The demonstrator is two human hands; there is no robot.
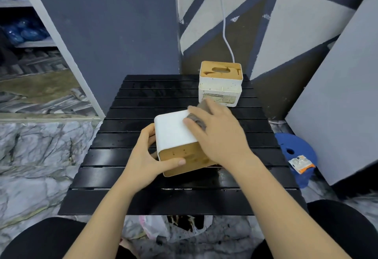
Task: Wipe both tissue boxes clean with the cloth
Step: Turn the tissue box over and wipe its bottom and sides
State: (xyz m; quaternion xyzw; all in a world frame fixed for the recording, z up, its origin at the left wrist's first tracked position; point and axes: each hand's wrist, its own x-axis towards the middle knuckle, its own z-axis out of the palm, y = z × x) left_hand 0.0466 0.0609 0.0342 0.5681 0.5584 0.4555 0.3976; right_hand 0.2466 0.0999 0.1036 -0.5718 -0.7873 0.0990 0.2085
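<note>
A white tissue box (173, 129) with a wooden lid lies on its side in the middle of the black slatted table (114, 156), lid face toward me. My left hand (147, 158) grips its left end, thumb across the wooden face. My right hand (214, 134) presses a grey-brown cloth (196, 120) onto the box's upper white side, fingers spread over the cloth. A second white tissue box (219, 86), speckled with dirt, stands upright at the table's far right with its wooden slotted lid up.
A white cable (224, 23) hangs down the wall behind the far box. A blue stool (292, 146) with a small packet (301, 163) stands right of the table. A plastic bag (163, 228) lies on the floor under the near edge. Grey boards lean at right.
</note>
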